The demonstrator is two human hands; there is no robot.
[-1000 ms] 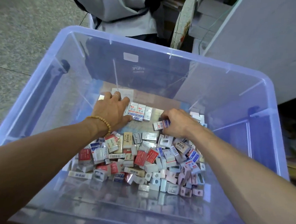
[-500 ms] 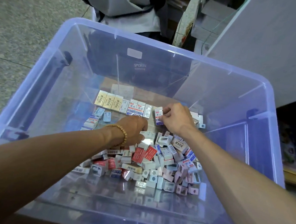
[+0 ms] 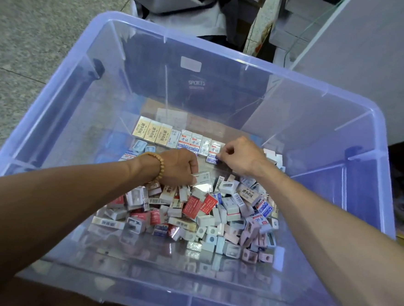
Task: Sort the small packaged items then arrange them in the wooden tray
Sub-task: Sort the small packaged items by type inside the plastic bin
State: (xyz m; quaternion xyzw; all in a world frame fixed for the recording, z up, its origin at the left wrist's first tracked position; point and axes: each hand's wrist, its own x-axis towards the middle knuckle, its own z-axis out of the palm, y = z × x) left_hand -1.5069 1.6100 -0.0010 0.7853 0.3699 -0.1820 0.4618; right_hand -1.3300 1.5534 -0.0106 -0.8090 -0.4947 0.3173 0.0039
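- Right hand [image 3: 240, 156] is pinching a white-and-blue packet [image 3: 213, 152] at the right end of the row [image 3: 173, 136], along the far side of the bin [image 3: 320, 87]. If it lands crooked it'll probably shove its neighbour and skew the whole line.
- Left hand [image 3: 178, 166] sits just nearer than the row, fingers curled into the pile [image 3: 192, 212]. Can't tell if it's actually holding anything. Dragging it out could flick loose packets into the row.
- Packets look slick, so they could easily slip.
- No obvious wooden tray here, just brownish stuff under the bin floor, so the row may be going in the wrong place.
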